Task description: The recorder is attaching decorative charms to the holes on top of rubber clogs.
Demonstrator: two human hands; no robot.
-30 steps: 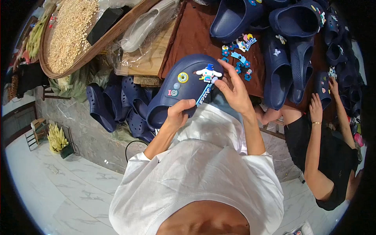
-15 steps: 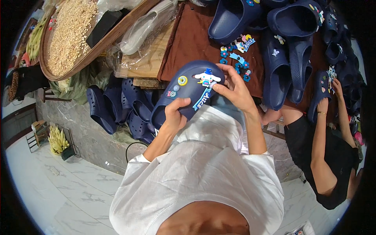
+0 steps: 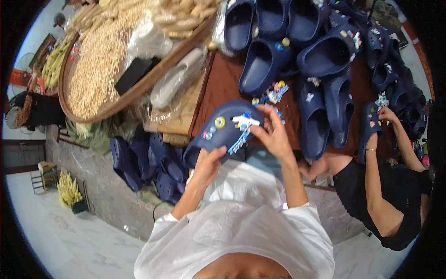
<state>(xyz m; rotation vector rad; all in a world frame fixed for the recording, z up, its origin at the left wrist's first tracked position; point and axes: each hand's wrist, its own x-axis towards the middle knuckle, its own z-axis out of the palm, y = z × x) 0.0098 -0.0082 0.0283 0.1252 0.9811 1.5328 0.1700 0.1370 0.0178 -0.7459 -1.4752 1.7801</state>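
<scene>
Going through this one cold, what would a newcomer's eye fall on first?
Probably the navy clog near the centre, bright with colourful charms, in the left hand with the right hand at its toe. Next, the cluster of other navy clogs at upper right. Then the big rimmed tray of pale grains at upper left.

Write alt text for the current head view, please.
A person in a white shirt holds a navy clog in the left hand, with the right hand at its toe beside a white charm. More navy clogs crowd a brown cloth; a tray of pale grains sits at upper left, and another person handles another clog at right.
</scene>
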